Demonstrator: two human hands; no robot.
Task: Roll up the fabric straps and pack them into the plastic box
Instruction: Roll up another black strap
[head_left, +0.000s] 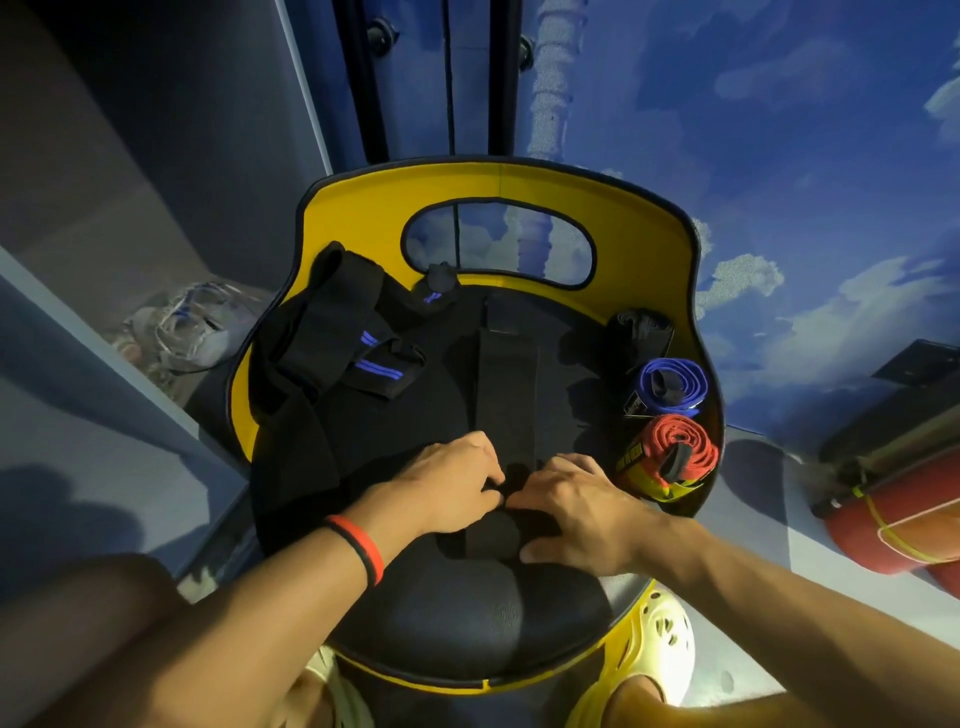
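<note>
A yellow-backed chair (644, 244) with a black seat is being used as the work surface. Across the seat a long black strap (506, 379) is lying flat, running away from the person; its near end is being wound into a roll (491, 538) under both hands. The left hand (452, 480) and the right hand (576, 506) are being pressed down on the roll, fingers curled over the fabric and gripping it. A heap of unrolled black straps with blue stripes (332, 338) is lying at the seat's left. At the right edge a red roll (675, 452), a blue roll (672, 387) and a dark roll (641, 327) are already finished. The plastic box cannot be identified with certainty. The strap is judged light, soft and limp, liable to spring loose; it is best held at the roll's two ends, with tension being kept on the flat length.
</note>
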